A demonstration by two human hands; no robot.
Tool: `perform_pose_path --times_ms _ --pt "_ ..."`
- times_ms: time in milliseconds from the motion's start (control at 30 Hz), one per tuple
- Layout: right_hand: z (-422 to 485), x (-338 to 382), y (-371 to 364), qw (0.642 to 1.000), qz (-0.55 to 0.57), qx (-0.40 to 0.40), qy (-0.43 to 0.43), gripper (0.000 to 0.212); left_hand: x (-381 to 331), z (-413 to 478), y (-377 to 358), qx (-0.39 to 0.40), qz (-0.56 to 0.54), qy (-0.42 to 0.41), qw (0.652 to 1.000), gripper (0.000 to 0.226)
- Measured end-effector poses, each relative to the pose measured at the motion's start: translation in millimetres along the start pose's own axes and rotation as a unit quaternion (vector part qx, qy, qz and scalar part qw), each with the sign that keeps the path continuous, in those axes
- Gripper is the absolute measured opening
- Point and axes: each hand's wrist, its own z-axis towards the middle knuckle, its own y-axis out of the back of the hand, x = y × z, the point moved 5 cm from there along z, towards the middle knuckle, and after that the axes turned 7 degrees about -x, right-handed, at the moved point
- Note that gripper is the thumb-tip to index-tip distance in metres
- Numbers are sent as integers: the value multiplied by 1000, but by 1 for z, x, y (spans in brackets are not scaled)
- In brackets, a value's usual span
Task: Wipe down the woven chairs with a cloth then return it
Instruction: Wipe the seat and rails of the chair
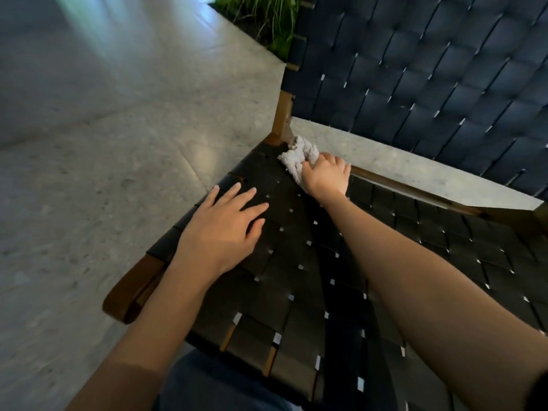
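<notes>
Head view: one woven chair from above, its dark seat (pixel 326 277) filling the picture from 3 to 6 o'clock and its backrest (pixel 430 69) rising at 1 o'clock.
Cloth (pixel 298 154): pale and bunched, lying on the seat's far left corner near picture centre, just beside the wooden post (pixel 283 114).
Right hand (pixel 324 173): fingers curled round the cloth, gripping it and pressing it onto the weave.
Left hand (pixel 222 226): flat on the seat at 8 o'clock from the right hand, fingers straight and spread, holding nothing.
Step in hand: wiping the seat, probably at the corner where straps meet the frame.
Doing it well: press the cloth flat instead of balled, so more of it touches the straps. Follow each strap's run, then cross it, because dirt likely sits in the small gaps of the weave. Work the corner edge and the rear rail (pixel 415 188) before sweeping towards 6 o'clock. The braced left hand should steady the chair against the push.
Progress: apparently early or midway; the backrest, other chairs and returning the cloth seem to remain.
Surroundings: plant (pixel 267 19) at 12 o'clock, speckled floor (pixel 118 114) at 9 o'clock.
</notes>
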Motion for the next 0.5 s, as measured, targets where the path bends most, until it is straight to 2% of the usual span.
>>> perform_pose_path --times_ms 100,300,500 --pt "-7 -22 7 999 -4 33 -22 57 0 0 2 -13 -8 -5 1000 44" --pt "-76 -4 23 991 87 67 78 53 -3 -6 7 -66 -8 -14 998 41" --pt "-152 7 43 977 94 123 150 56 -5 -4 11 -57 -9 -11 998 40"
